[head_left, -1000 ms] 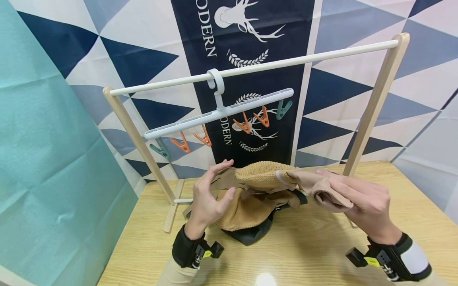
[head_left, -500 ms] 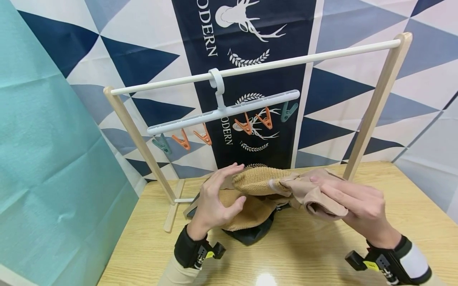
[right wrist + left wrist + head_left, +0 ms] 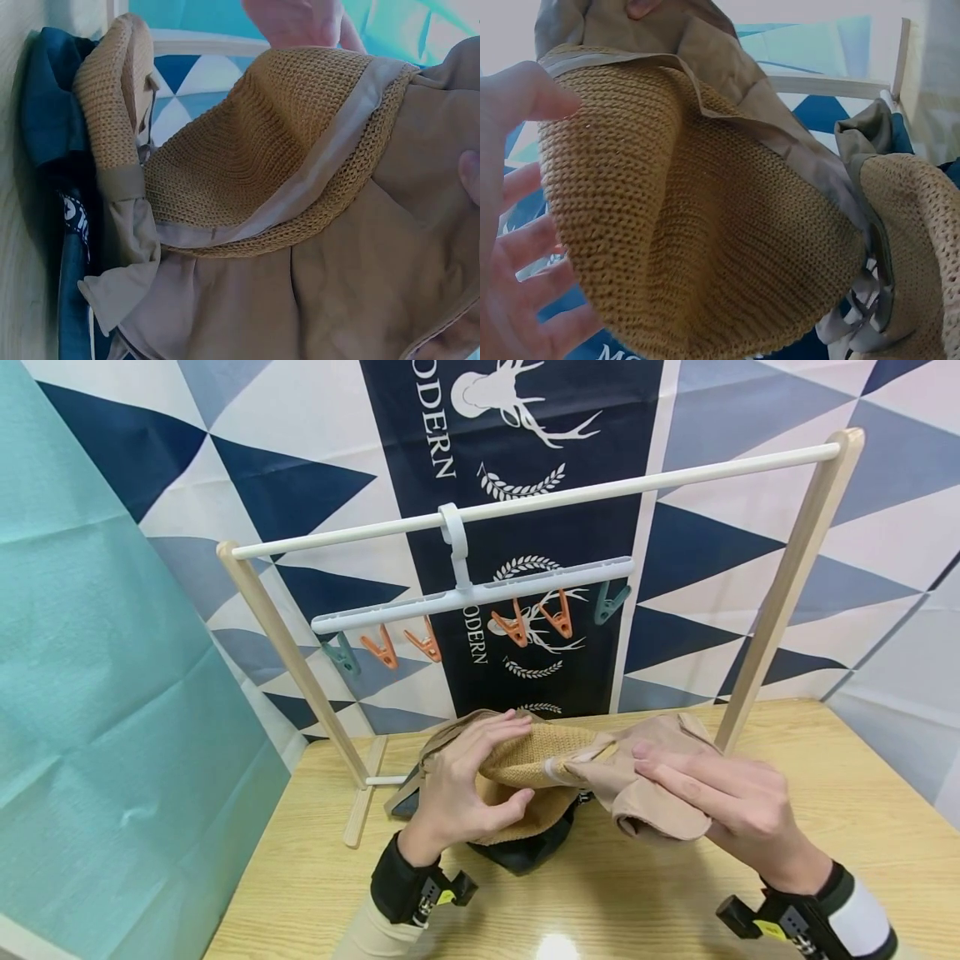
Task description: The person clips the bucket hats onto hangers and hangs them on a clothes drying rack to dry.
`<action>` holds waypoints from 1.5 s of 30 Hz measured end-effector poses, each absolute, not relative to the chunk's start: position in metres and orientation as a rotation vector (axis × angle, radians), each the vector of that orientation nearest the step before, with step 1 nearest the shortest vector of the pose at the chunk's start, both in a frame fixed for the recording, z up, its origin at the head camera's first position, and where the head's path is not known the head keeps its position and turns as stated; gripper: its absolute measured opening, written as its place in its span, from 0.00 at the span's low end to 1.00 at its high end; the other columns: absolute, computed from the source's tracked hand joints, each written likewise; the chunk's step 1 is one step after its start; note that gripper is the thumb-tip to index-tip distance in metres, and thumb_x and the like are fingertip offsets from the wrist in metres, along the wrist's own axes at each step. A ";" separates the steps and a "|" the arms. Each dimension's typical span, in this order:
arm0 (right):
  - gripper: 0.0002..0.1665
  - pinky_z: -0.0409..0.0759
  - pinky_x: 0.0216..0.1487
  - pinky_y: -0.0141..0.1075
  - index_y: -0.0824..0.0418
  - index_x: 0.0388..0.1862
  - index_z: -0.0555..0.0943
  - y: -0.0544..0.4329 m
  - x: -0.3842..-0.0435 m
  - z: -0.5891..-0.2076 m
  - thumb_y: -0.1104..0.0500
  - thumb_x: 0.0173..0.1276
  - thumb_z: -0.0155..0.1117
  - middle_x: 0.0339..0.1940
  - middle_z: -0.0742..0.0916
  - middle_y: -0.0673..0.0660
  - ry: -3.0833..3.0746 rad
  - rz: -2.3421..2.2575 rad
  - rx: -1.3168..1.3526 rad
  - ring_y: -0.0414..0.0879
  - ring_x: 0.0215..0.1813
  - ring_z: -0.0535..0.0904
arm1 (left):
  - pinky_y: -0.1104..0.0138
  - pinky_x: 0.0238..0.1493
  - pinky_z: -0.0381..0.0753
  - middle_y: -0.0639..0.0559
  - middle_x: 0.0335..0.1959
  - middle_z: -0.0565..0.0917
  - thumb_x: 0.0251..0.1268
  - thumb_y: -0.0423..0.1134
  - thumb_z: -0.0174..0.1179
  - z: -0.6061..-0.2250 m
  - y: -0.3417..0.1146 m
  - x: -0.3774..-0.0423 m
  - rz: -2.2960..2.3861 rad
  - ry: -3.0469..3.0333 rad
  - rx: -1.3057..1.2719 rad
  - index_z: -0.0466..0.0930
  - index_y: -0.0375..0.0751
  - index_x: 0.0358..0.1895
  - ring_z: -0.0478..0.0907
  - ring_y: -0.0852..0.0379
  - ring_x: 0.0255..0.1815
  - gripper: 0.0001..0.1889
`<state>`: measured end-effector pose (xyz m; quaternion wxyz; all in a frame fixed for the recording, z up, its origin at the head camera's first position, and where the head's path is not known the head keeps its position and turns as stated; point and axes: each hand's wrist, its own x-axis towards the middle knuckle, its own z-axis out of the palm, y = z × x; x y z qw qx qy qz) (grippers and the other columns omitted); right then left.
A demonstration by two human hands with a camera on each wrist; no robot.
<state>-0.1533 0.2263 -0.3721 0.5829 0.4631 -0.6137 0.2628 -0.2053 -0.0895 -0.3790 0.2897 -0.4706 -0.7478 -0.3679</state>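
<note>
Your right hand (image 3: 723, 802) pinches hat (image 3: 551, 747), lifted but unclipped; left hand (image 3: 463, 781), fingers parted, beside it. Hanger clips (image 3: 557, 615) hold nothing; second hat (image 3: 109, 112) lies toward back edge of tabletop (image 3: 637, 893).

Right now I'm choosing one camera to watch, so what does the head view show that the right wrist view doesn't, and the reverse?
Only the head view shows the rack's top bar, the white hanger, orange clips and teal clips.

Only the right wrist view shows the loose beige strap on the lower knitted item.

Both show the knit-and-beige item held by the right hand, the left hand near its knitted part, and dark fabric.
</note>
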 end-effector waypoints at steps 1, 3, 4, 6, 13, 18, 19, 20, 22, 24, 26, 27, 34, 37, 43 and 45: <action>0.17 0.82 0.73 0.29 0.66 0.47 0.96 0.225 -0.153 -0.372 0.55 0.86 0.67 0.38 0.98 0.63 -1.433 0.613 1.089 0.47 0.49 0.98 | 0.54 0.79 0.83 0.44 0.73 0.89 0.59 0.42 0.78 -0.380 -0.089 -0.205 -0.975 -1.997 -1.262 0.83 0.42 0.73 0.84 0.42 0.78 0.35; 0.18 0.82 0.73 0.29 0.66 0.47 0.96 0.224 -0.151 -0.372 0.55 0.86 0.66 0.38 0.98 0.63 -1.437 0.608 1.103 0.48 0.46 0.98 | 0.53 0.79 0.83 0.43 0.73 0.88 0.58 0.41 0.78 -0.381 -0.087 -0.205 -0.967 -2.001 -1.280 0.83 0.42 0.73 0.83 0.41 0.79 0.36; 0.18 0.82 0.73 0.29 0.66 0.47 0.96 0.223 -0.150 -0.372 0.55 0.87 0.66 0.39 0.98 0.63 -1.434 0.611 1.112 0.48 0.44 0.98 | 0.52 0.80 0.82 0.43 0.74 0.88 0.57 0.41 0.79 -0.382 -0.085 -0.204 -0.969 -2.005 -1.292 0.82 0.42 0.73 0.83 0.40 0.79 0.36; 0.18 0.82 0.74 0.30 0.67 0.47 0.95 0.222 -0.149 -0.371 0.55 0.87 0.65 0.39 0.98 0.64 -1.431 0.618 1.132 0.49 0.44 0.98 | 0.51 0.81 0.81 0.42 0.75 0.87 0.57 0.40 0.79 -0.383 -0.083 -0.204 -0.976 -2.020 -1.317 0.82 0.41 0.74 0.82 0.39 0.80 0.37; 0.18 0.84 0.72 0.30 0.66 0.46 0.95 0.217 -0.147 -0.371 0.55 0.86 0.66 0.38 0.98 0.63 -1.427 0.611 1.150 0.49 0.42 0.98 | 0.52 0.81 0.81 0.42 0.77 0.85 0.55 0.37 0.81 -0.387 -0.078 -0.201 -0.970 -2.070 -1.338 0.82 0.43 0.75 0.81 0.40 0.81 0.39; 0.18 0.84 0.72 0.30 0.65 0.46 0.96 0.214 -0.145 -0.370 0.55 0.87 0.65 0.38 0.98 0.63 -1.440 0.590 1.154 0.50 0.39 0.97 | 0.54 0.81 0.81 0.42 0.76 0.86 0.52 0.38 0.83 -0.388 -0.075 -0.201 -0.948 -2.076 -1.340 0.82 0.44 0.74 0.82 0.39 0.80 0.41; 0.18 0.86 0.70 0.30 0.65 0.46 0.96 0.214 -0.145 -0.371 0.55 0.87 0.65 0.38 0.98 0.62 -1.441 0.582 1.155 0.51 0.38 0.97 | 0.54 0.81 0.81 0.43 0.76 0.86 0.52 0.39 0.84 -0.388 -0.074 -0.201 -0.939 -2.079 -1.344 0.82 0.44 0.74 0.82 0.39 0.80 0.41; 0.17 0.87 0.68 0.31 0.65 0.46 0.96 0.213 -0.144 -0.371 0.56 0.87 0.65 0.38 0.98 0.62 -1.440 0.577 1.157 0.51 0.38 0.97 | 0.54 0.81 0.81 0.43 0.76 0.86 0.52 0.39 0.85 -0.389 -0.074 -0.201 -0.929 -2.082 -1.347 0.82 0.44 0.75 0.83 0.39 0.79 0.42; 0.17 0.89 0.65 0.32 0.64 0.47 0.96 0.211 -0.144 -0.371 0.57 0.87 0.64 0.38 0.98 0.62 -1.440 0.566 1.159 0.51 0.37 0.96 | 0.54 0.81 0.81 0.44 0.76 0.86 0.52 0.40 0.86 -0.389 -0.073 -0.201 -0.915 -2.090 -1.351 0.82 0.45 0.74 0.83 0.39 0.79 0.42; 0.17 0.90 0.64 0.32 0.65 0.47 0.96 0.210 -0.143 -0.371 0.58 0.88 0.64 0.38 0.98 0.63 -1.438 0.568 1.167 0.51 0.38 0.96 | 0.54 0.81 0.81 0.44 0.76 0.86 0.52 0.41 0.87 -0.390 -0.072 -0.201 -0.904 -2.095 -1.351 0.82 0.45 0.74 0.83 0.39 0.79 0.42; 0.17 0.88 0.67 0.32 0.65 0.47 0.96 0.209 -0.143 -0.371 0.58 0.88 0.64 0.38 0.97 0.63 -1.439 0.577 1.178 0.51 0.38 0.97 | 0.54 0.81 0.81 0.44 0.76 0.86 0.52 0.41 0.87 -0.390 -0.072 -0.201 -0.903 -2.097 -1.348 0.82 0.45 0.74 0.83 0.39 0.79 0.42; 0.17 0.88 0.68 0.32 0.66 0.47 0.96 0.209 -0.142 -0.371 0.58 0.88 0.64 0.38 0.97 0.64 -1.440 0.580 1.181 0.51 0.38 0.96 | 0.55 0.81 0.81 0.44 0.76 0.86 0.52 0.41 0.88 -0.390 -0.072 -0.201 -0.903 -2.099 -1.345 0.82 0.45 0.74 0.83 0.39 0.79 0.42; 0.18 0.87 0.68 0.31 0.66 0.47 0.96 0.210 -0.142 -0.372 0.57 0.88 0.64 0.39 0.98 0.63 -1.458 0.578 1.178 0.51 0.38 0.97 | 0.58 0.78 0.84 0.44 0.73 0.89 0.51 0.39 0.89 -0.392 -0.071 -0.201 -0.909 -2.091 -1.330 0.85 0.45 0.71 0.86 0.47 0.76 0.39; 0.18 0.85 0.71 0.30 0.66 0.47 0.96 0.211 -0.142 -0.372 0.56 0.88 0.64 0.40 0.98 0.63 -1.472 0.577 1.176 0.51 0.39 0.97 | 0.60 0.74 0.86 0.44 0.70 0.90 0.51 0.38 0.89 -0.392 -0.071 -0.200 -0.894 -2.082 -1.324 0.86 0.45 0.69 0.88 0.49 0.72 0.38; 0.18 0.84 0.72 0.30 0.66 0.47 0.96 0.211 -0.143 -0.373 0.56 0.88 0.64 0.40 0.98 0.63 -1.476 0.584 1.186 0.51 0.39 0.97 | 0.63 0.70 0.87 0.48 0.67 0.91 0.57 0.35 0.86 -0.392 -0.070 -0.198 -0.851 -2.090 -1.317 0.91 0.46 0.63 0.89 0.51 0.67 0.28; 0.18 0.83 0.73 0.30 0.66 0.48 0.95 0.211 -0.143 -0.374 0.56 0.88 0.64 0.40 0.98 0.64 -1.475 0.589 1.188 0.51 0.40 0.97 | 0.64 0.69 0.87 0.49 0.65 0.92 0.60 0.36 0.85 -0.392 -0.070 -0.197 -0.834 -2.095 -1.312 0.92 0.46 0.60 0.89 0.52 0.66 0.24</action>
